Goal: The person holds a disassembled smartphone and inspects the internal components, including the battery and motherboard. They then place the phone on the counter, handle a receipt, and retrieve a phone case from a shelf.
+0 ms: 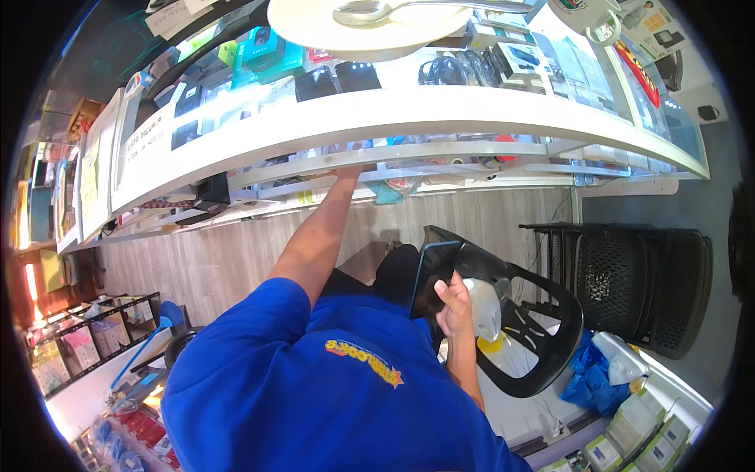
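Note:
My left arm stretches forward into the lower part of a glass display counter [440, 110]. The counter's pale frame rails partly cover my left hand [351, 168], and its fingers are hidden among the goods on the shelf. A teal cloth or packet [387, 193] hangs at the shelf edge just right of that wrist. Close to my body, my right hand [454, 308] is closed around a dark smartphone [429, 271], held upright with the thumb along its side. Beside that hand, a whitish translucent plastic bag or container [484, 308] rests by the black chair.
A black plastic chair [568, 322] stands at my right, with stacked black chairs [629, 275] beyond. On the counter top are a cream plate [370, 35] with a spoon [456, 6] and a white mug [590, 20]. Blue bags [590, 377] and boxes [637, 421] lie lower right.

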### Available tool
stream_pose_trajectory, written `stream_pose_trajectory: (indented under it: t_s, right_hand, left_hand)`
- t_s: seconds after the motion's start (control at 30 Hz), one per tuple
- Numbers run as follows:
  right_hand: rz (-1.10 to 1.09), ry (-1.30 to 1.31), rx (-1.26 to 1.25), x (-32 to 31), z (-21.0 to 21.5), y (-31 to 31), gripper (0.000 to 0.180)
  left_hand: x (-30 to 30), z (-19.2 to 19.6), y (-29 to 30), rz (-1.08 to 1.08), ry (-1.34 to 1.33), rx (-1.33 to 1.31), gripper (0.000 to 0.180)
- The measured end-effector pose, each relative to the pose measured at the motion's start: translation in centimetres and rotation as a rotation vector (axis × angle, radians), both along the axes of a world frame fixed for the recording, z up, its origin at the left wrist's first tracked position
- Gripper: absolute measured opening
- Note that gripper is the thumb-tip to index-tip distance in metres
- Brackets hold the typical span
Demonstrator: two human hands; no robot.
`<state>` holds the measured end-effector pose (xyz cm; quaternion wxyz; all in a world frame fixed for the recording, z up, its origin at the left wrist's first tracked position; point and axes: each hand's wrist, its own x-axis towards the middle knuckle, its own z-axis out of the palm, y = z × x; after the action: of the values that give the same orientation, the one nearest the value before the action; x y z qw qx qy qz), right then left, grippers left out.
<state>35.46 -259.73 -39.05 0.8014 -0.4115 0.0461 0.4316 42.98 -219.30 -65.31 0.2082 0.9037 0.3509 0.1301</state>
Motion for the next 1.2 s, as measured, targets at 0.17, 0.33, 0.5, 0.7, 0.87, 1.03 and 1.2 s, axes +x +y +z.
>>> stream_pose_trajectory:
  t_s: [0.17, 0.33, 0.5, 0.7, 0.87, 1.03, 1.2]
  right_hand:
    - [-0.006, 0.064, -0.017, 1.5, -0.4, -1.8, 0.045]
    - [0.061, 0.037, 0.01, 3.7, 0.4, -1.0, 0.04]
    - [0.148, 0.027, 0.042, 5.1, 0.9, 0.3, 0.04]
    - [0.303, -0.064, -0.03, 5.5, 2.4, 1.8, 0.047]
    - [0.521, -0.136, -0.003, 5.3, 5.8, 6.0, 0.047]
    - [0.581, -0.237, 0.074, 1.8, 12.6, 14.1, 0.044]
    - [0.686, -0.297, 0.134, -3.8, 17.2, 22.0, 0.056]
  left_hand:
    - [2.5, 0.6, 0.3, 0.122, -0.061, -0.062, 0.042]
    - [1.3, 2.6, -0.4, 0.179, -0.326, -0.148, 0.039]
    - [-4.9, 6.7, -6.9, 0.182, -0.699, -0.302, 0.037]
    - [-17.9, 20.7, -13.0, 0.166, -0.54, -0.714, 0.037]
    - [-26.6, 31.9, -14.1, 0.225, -0.553, -0.821, 0.037]
    - [-32.5, 39.1, -12.9, 0.3, -0.854, -0.874, 0.037]
    - [-38.1, 43.9, -9.9, 0.3, -1.115, -0.824, 0.039]
